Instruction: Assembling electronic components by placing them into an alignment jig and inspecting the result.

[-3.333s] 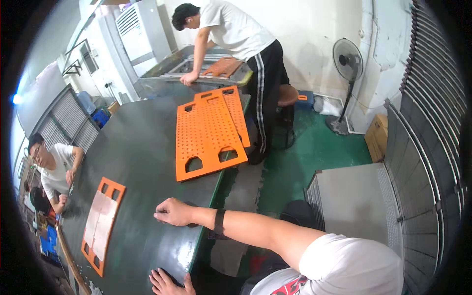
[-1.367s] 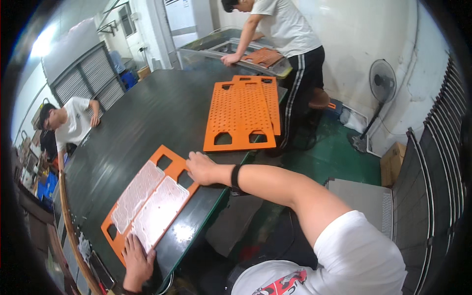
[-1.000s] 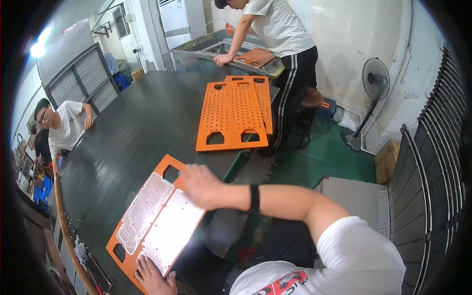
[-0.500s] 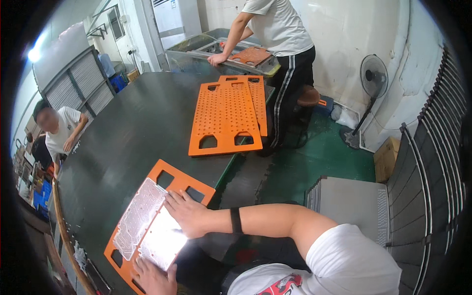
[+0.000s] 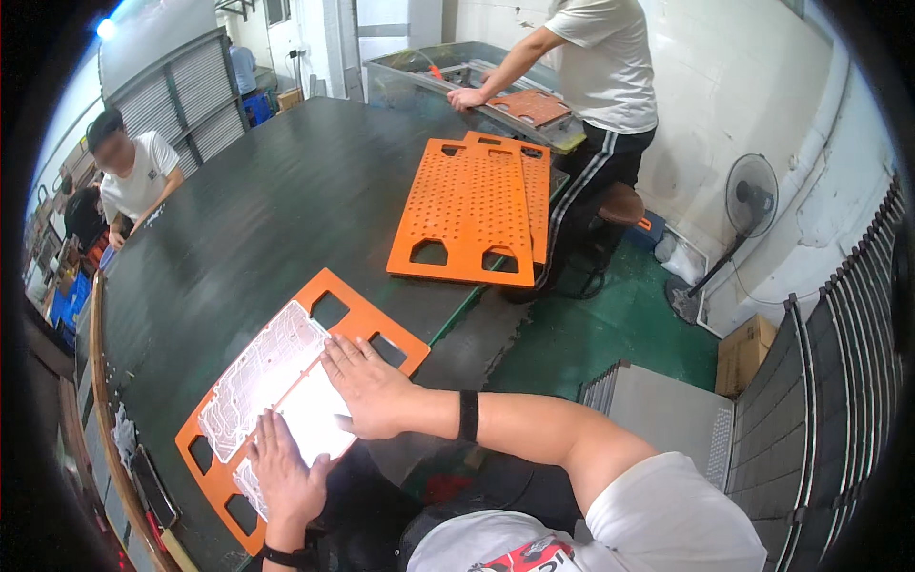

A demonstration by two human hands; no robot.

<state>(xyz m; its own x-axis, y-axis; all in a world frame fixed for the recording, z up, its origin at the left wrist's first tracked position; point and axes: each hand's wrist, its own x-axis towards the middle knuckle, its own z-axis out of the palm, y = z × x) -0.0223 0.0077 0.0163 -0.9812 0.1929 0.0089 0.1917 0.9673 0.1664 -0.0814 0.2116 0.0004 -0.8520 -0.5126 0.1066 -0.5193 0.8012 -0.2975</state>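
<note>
An orange board [image 5: 400,340] with cut-out handle holes lies at the table's near edge. On it, side by side, are two thin pale sheets: the left sheet [image 5: 255,377] carries a fine line pattern, and the near sheet [image 5: 319,415] shines white with glare. My left hand [image 5: 289,472] lies with fingers stretched out over the lower part of the near sheet, holding nothing. At that sheet's upper end rests my right hand [image 5: 367,389], palm down and fingers extended, also without anything in its grasp. Both hands hide parts of the near sheet.
Perforated orange boards [image 5: 462,210] lie stacked on the dark table [image 5: 248,210]. One person [image 5: 143,176] leans at the far left; another person [image 5: 605,67] stands by a clear-walled tub [image 5: 396,86]. A fan [image 5: 751,197], a cardboard box [image 5: 745,355] and metal racks [image 5: 810,400] are right.
My left hand has moved from the sheets' lower end farther onto the near sheet. My right hand stays at the upper end. The whole view has shifted slightly.
</note>
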